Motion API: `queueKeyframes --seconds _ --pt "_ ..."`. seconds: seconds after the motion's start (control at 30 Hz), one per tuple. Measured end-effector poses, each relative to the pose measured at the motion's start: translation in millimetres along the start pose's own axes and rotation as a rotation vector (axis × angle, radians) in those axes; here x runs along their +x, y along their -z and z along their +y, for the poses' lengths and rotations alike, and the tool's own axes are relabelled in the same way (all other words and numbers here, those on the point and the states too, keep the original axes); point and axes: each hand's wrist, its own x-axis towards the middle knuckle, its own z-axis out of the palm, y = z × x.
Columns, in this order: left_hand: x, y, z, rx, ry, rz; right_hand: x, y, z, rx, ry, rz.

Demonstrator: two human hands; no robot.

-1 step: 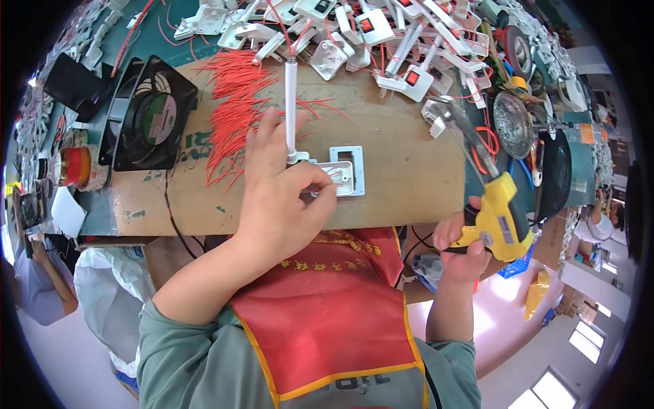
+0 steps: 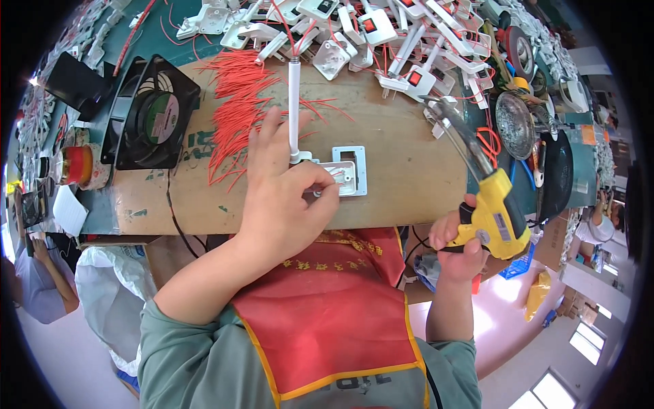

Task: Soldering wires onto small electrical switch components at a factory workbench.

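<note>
A white plastic housing [image 2: 346, 176] with thin wires inside lies in front of me, partly over a light grey rectangular plate [image 2: 362, 160]. From its left end a white tube [image 2: 294, 109] points away from me, red wires coming out of its far end. My left hand [image 2: 279, 187] is closed in a pinch at the housing's near left edge, its other fingers stretched along the tube. The fingertips partly hide what they grip. Raised off the table's right side, my right hand [image 2: 460, 242] is wrapped round a yellow and black soldering gun [image 2: 499, 217], its metal barrel pointing away and left.
Cut red wires [image 2: 238, 109] lie left of the tube. Across the back are piled white switch housings [image 2: 381, 31] with red wires. A black fan [image 2: 151, 116] stands at left; a round metal dish [image 2: 514, 116] and pliers [image 2: 523, 174] are at right. Other people sit on both sides.
The soldering gun's barrel tip has swung slightly left. My left hand keeps its place at the housing.
</note>
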Motion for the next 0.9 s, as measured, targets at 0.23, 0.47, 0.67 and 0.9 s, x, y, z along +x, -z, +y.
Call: queueKeyframes --seconds 0.23,0.47,0.67,0.9 --pt "-2 -2 -5 -0.001 -0.007 0.029 9 -22 13 0.189 -0.137 -0.026" --pt "-2 3 -3 0.024 -0.019 -0.001 15 -20 21 0.206 -0.195 -0.035" --pt "3 14 1 0.022 -0.001 -0.06 17 -19 27 0.156 -0.12 -0.102" --pt "1 17 -5 0.164 -0.174 -0.071 16 -17 29 0.15 -0.102 -0.095"
